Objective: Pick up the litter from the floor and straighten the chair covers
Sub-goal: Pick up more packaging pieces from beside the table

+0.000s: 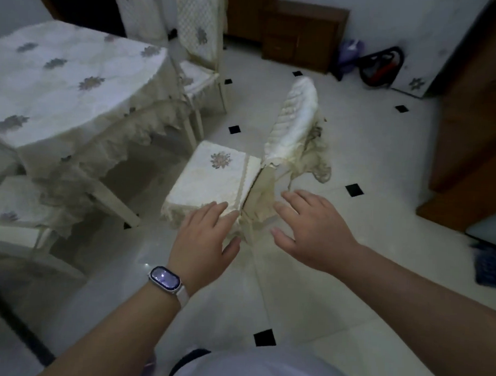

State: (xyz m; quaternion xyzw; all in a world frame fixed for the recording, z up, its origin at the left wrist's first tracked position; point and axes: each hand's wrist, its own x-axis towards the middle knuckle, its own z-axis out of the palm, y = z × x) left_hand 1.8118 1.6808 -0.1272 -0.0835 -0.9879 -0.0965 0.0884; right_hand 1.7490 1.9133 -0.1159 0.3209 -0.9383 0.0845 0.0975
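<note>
A chair stands in the middle of the floor with a cream seat cover [213,177] bearing a grey flower. Its backrest cover [295,119] is rumpled, with lace fabric [316,156] hanging loose behind it. My left hand [205,237], with a watch on the wrist, is spread just over the seat's near corner, fingers apart and empty. To the right of the seat edge my right hand [310,230] hovers open, beside the drooping side skirt, holding nothing. No litter shows on the floor near the chair.
A table with a flowered cloth [61,80] fills the left. Two more covered chairs [199,43] stand behind it and another [16,206] at lower left. A wooden cabinet [302,34], a red and black bag [383,65] and a wooden door [477,112] line the far and right sides.
</note>
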